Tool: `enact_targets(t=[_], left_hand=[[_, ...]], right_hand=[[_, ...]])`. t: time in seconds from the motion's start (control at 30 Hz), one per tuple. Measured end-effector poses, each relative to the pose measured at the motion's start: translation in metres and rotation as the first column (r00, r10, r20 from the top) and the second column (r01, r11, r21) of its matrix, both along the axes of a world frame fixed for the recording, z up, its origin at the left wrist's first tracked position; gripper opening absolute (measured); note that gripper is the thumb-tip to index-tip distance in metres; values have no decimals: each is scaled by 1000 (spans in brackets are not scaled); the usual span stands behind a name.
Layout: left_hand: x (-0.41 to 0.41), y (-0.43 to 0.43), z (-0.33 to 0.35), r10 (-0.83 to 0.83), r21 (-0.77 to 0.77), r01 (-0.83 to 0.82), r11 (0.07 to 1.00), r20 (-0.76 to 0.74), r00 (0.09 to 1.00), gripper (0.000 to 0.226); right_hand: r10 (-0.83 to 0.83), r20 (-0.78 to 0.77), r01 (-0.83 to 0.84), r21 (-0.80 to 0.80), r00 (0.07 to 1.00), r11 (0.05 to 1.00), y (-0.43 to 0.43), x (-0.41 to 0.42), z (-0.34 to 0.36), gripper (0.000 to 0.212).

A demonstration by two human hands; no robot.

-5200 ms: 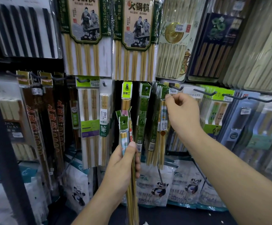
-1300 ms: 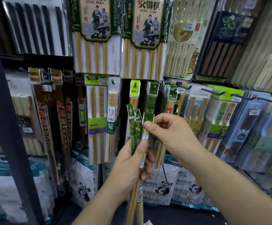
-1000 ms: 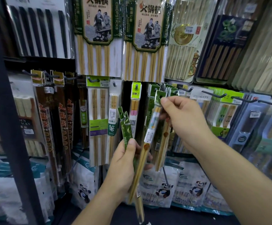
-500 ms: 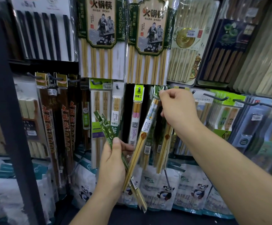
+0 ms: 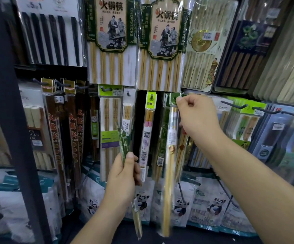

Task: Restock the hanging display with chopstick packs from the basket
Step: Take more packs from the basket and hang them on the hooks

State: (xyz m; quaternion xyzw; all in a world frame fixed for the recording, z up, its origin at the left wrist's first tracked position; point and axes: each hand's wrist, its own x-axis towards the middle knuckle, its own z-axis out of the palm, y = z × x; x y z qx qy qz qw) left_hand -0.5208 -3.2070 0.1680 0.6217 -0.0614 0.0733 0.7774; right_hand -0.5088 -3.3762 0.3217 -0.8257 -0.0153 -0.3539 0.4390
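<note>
Right hand (image 5: 197,118) pinches one chopstick pack (image 5: 169,164) by its green header at the crowded hanging display.

From my remote seat, the pack hangs nearly upright from thumb and forefinger. Its header is level with the pegs, just right of a lime-headed pack (image 5: 149,124); I cannot tell whether it is on a peg. Room is tight: a narrow dark gap left of the lime pack, hook ends (image 5: 234,105) jutting out on the right. My left hand (image 5: 123,175), lower and leftward, grips a tilted bundle of packs (image 5: 124,142), well clear of the dark upright post (image 5: 11,120).
</note>
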Motion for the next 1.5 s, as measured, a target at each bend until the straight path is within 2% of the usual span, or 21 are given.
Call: enact_targets(t=[0.1, 0.27, 0.5, 0.63, 0.67, 0.73, 0.77, 0.8, 0.93, 1.0, 1.07, 1.17, 1.27, 1.33, 1.5], left_hand=[[-6, -4, 2, -79, -32, 78, 996, -17, 997, 32], [-8, 1, 5, -102, -27, 102, 994, 10, 995, 31], [-10, 2, 7, -151, 31, 149, 988, 43, 988, 30], [-15, 3, 12, -202, 30, 200, 979, 65, 977, 20], [-16, 3, 13, -224, 8, 223, 975, 65, 973, 31], [-19, 4, 15, -264, -30, 266, 963, 59, 963, 57], [-21, 5, 16, -282, -48, 285, 957, 60, 958, 62], [-22, 5, 17, -299, -64, 304, 950, 74, 951, 60], [-25, 1, 18, -330, -118, 342, 932, 112, 937, 28], [-26, -2, 18, -350, -123, 366, 923, 130, 928, 18], [-28, -6, 18, -369, -124, 386, 914, 141, 919, 19], [-28, -8, 16, -340, -127, 353, 927, 109, 934, 22], [-23, -8, 12, -265, -62, 271, 961, 86, 960, 21], [-21, -8, 10, -228, -51, 231, 972, 67, 971, 28], [-19, -11, 10, -234, -76, 237, 968, 54, 971, 31]], right_hand=[[-6, -53, 5, -25, 999, 1000, 4, 4, 1, 45], [-9, -100, 7, -17, 995, 1000, 6, 8, 3, 39], [-114, -53, 101, -202, 992, 974, 9, 3, 2, 43], [-192, -12, 183, -259, 981, 948, 10, -1, -2, 36], [-208, 2, 202, -258, 978, 945, 9, -4, -4, 31], [-204, 11, 201, -240, 979, 950, 10, -12, -12, 24], [-172, 7, 169, -225, 985, 960, 11, -17, -18, 22], [-116, -7, 112, -203, 993, 973, 13, -21, -25, 22], [144, -187, -150, -17, 972, 989, 24, -33, -44, 22], [243, -213, -233, 72, 946, 970, 26, -36, -47, 23], [274, -196, -257, 109, 941, 960, 27, -38, -50, 23], [235, -125, -219, 130, 964, 967, 23, -39, -48, 24], [117, -45, -107, 193, 992, 975, 6, -34, -32, 24], [54, -7, -52, 221, 998, 974, -6, -27, -20, 25], [-20, 19, 16, 202, 1000, 979, -24, -11, -9, 31]])
